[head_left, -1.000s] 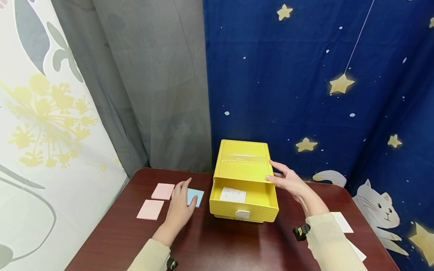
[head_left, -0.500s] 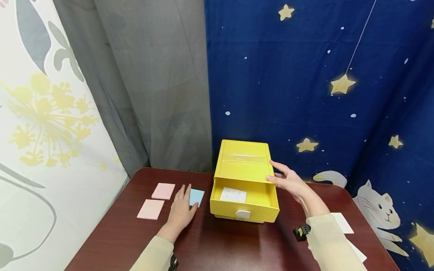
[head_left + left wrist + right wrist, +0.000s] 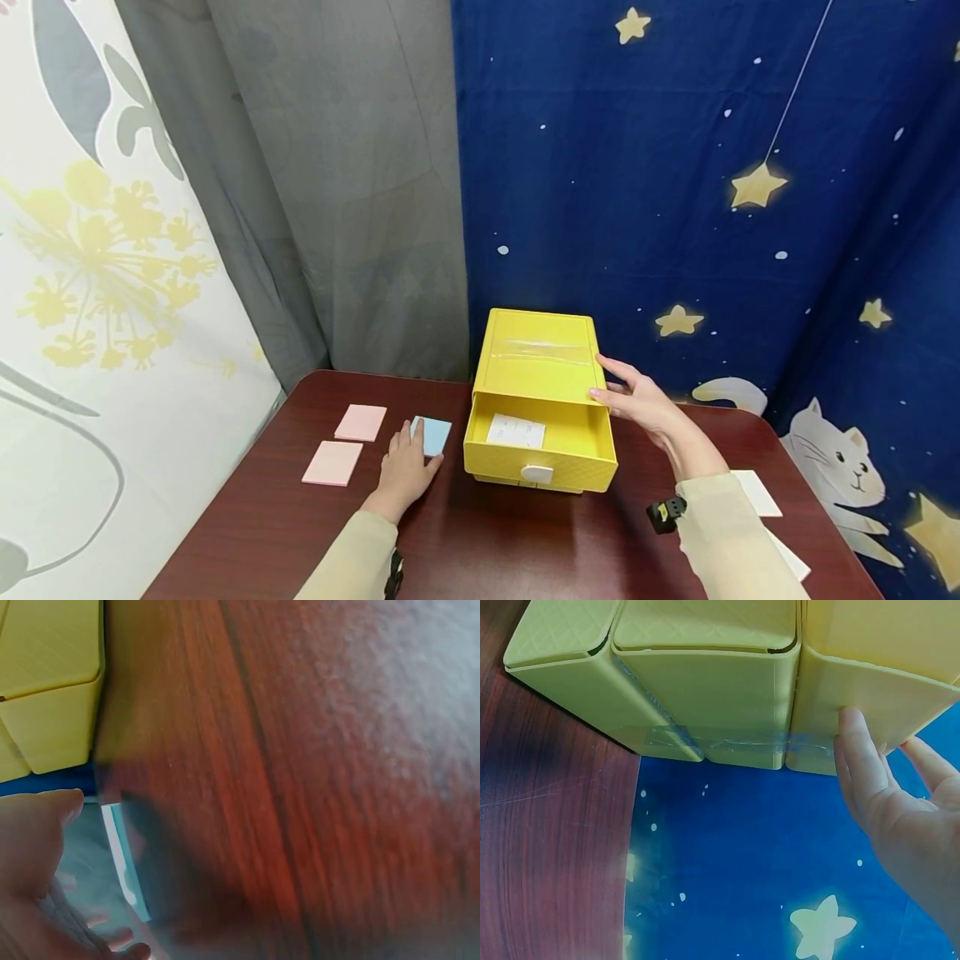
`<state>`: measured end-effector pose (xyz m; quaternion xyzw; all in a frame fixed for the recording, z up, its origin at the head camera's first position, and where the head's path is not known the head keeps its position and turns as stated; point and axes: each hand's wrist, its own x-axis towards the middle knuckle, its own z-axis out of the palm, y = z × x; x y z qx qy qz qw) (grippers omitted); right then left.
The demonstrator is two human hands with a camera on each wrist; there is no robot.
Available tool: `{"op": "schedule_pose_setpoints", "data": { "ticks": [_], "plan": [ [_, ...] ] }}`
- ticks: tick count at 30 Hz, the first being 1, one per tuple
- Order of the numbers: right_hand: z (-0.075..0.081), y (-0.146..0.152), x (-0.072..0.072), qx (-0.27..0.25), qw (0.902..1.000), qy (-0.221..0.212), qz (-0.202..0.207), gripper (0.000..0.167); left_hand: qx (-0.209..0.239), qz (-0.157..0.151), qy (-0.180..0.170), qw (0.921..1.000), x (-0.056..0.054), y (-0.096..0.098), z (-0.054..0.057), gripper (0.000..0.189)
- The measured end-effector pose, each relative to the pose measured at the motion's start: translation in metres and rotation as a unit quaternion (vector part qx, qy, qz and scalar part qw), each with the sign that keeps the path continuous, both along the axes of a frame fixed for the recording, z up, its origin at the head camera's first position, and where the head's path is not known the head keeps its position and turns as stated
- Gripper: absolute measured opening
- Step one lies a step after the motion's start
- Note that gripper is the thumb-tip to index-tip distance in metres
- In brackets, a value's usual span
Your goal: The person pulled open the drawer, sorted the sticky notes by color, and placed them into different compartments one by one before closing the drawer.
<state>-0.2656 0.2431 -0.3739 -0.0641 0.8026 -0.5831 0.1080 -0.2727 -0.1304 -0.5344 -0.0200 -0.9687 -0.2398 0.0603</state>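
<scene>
My left hand (image 3: 405, 473) is at the near left part of a light-blue sticky-note pad (image 3: 435, 434), with its fingertips over the pad and the thumb spread to its right side. In the left wrist view the pad's pale edge (image 3: 126, 859) shows beside the thumb and fingers. A yellow drawer cabinet (image 3: 536, 346) stands right of the pad. Its top drawer (image 3: 577, 473) is pulled out and holds a white printed paper (image 3: 516, 432). My right hand (image 3: 643, 407) rests with extended fingers against the cabinet's right side and top edge; in the right wrist view a fingertip (image 3: 850, 717) touches the side wall.
Two pink sticky-note pads (image 3: 333, 463) lie left of my left hand. Two white pads or cards (image 3: 757, 493) are at the table's right, partly behind my right sleeve. The dark-red table (image 3: 510, 550) ends at hanging curtains (image 3: 375, 275) behind the cabinet.
My left hand has moved down and slightly right, from above the blue pad to its near left part, its fingers drawing back. My right hand and the drawer stay put.
</scene>
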Motion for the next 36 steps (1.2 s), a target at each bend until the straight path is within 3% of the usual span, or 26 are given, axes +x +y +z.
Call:
{"op": "schedule_pose_setpoints", "data": {
  "ticks": [5, 14, 25, 36],
  "plan": [
    [0.000, 0.001, 0.001, -0.002, 1.0000, -0.003, -0.003, 0.081, 0.021, 0.018, -0.019, 0.9994, -0.004, -0.003, -0.004, 0.079],
    [-0.001, 0.002, 0.001, -0.007, 1.0000, -0.002, -0.006, 0.081, 0.034, 0.053, -0.010, 0.9980, -0.009, -0.002, -0.001, 0.082],
    [-0.001, 0.000, 0.001, -0.009, 0.9999, -0.008, -0.008, 0.082, 0.002, 0.084, -0.008, 0.9964, -0.015, 0.001, -0.009, 0.089],
    [-0.001, 0.000, 0.000, -0.009, 0.9999, -0.009, -0.009, 0.082, -0.011, 0.113, -0.027, 0.9932, -0.014, 0.002, -0.002, 0.087]
  ]
}}
